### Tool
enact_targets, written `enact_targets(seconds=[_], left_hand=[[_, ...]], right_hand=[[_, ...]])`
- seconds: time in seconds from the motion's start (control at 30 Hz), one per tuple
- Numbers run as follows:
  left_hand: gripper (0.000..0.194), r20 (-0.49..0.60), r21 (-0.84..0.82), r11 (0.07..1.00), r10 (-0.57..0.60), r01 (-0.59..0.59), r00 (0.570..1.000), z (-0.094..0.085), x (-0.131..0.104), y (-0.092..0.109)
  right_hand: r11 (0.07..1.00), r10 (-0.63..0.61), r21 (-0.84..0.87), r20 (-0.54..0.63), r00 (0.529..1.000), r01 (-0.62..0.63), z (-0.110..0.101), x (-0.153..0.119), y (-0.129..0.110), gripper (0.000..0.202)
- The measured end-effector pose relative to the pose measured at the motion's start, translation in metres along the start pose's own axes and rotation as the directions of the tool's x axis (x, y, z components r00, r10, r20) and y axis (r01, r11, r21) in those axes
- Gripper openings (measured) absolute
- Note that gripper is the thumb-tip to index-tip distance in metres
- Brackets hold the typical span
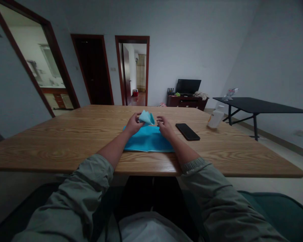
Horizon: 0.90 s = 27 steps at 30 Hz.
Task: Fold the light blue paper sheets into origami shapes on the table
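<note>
My left hand (134,124) is closed on a piece of folded light-blue paper (146,117), gripping its left side. The paper has pointed upper edges and a curled, open fold on its right. Just right of it is my right hand (164,126), its fingers slightly bent and apart with nothing visible in them. A small gap separates those fingers from the paper. Beneath both hands, a brighter blue flat sheet (148,139) lies on the wooden table (91,134); my forearms cover its side edges.
To the right on the table lie a black phone (187,131) and, farther off, a translucent bottle (216,117) standing upright. A black folding table (262,105) stands beyond. Against the far wall, a dark cabinet (174,101) carries a television (188,86).
</note>
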<state>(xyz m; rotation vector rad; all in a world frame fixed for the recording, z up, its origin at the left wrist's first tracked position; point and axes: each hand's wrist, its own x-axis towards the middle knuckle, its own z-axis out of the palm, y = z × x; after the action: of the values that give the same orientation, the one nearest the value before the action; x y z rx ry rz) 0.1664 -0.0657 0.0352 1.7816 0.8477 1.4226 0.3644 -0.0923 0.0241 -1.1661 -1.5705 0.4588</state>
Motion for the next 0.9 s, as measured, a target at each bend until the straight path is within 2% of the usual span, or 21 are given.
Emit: enact_targets(seconds=[0.07, 0.13, 0.23, 0.3, 0.4, 0.5, 0.63, 0.77, 0.9], left_hand=[[0.054, -0.022, 0.053, 0.998, 0.022, -0.021, 1.0, -0.001, 0.0, 0.0], [0.052, -0.023, 0.089, 0.996, 0.035, -0.033, 0.999, -0.001, 0.0, -0.001], [0.055, 0.003, 0.047, 0.998, 0.041, -0.041, 0.999, -0.001, -0.002, 0.001], [0.057, 0.022, -0.019, 0.999, 0.038, -0.038, 0.999, -0.001, -0.003, 0.002], [0.059, 0.065, -0.114, 0.993, 0.022, -0.014, 0.998, 0.001, -0.004, 0.006], [0.058, 0.1, -0.141, 0.99, 0.004, 0.011, 0.995, 0.002, -0.005, 0.01], [0.054, 0.091, -0.13, 0.991, 0.029, -0.017, 0.995, 0.001, -0.006, 0.01], [0.043, 0.085, 0.064, 0.987, 0.143, -0.149, 0.986, 0.003, -0.01, 0.013], [0.042, 0.212, 0.302, 0.889, 0.29, -0.345, 0.933, 0.007, -0.015, 0.018]], right_hand=[[0.988, -0.152, -0.033, -0.029, 0.988, 0.151, -0.003, -0.003, -0.006, 0.038], [0.961, -0.263, -0.08, 0.019, 0.965, 0.263, -0.004, -0.007, -0.015, 0.042], [0.918, -0.345, -0.168, 0.112, 0.932, 0.36, -0.001, -0.013, -0.025, 0.035], [0.909, -0.349, -0.194, 0.125, 0.929, 0.368, 0.001, -0.014, -0.026, 0.028], [0.947, -0.278, -0.133, 0.109, 0.954, 0.291, 0.004, -0.014, -0.023, 0.026], [0.989, -0.142, 0.065, 0.103, 0.984, 0.136, 0.006, -0.011, -0.019, 0.028], [0.954, 0.036, 0.293, 0.111, 0.993, -0.068, 0.009, -0.006, -0.019, 0.036], [0.91, 0.152, 0.366, 0.147, 0.977, -0.196, 0.009, -0.005, -0.022, 0.037], [0.86, 0.184, 0.445, 0.189, 0.965, -0.251, 0.01, -0.007, -0.024, 0.036]])
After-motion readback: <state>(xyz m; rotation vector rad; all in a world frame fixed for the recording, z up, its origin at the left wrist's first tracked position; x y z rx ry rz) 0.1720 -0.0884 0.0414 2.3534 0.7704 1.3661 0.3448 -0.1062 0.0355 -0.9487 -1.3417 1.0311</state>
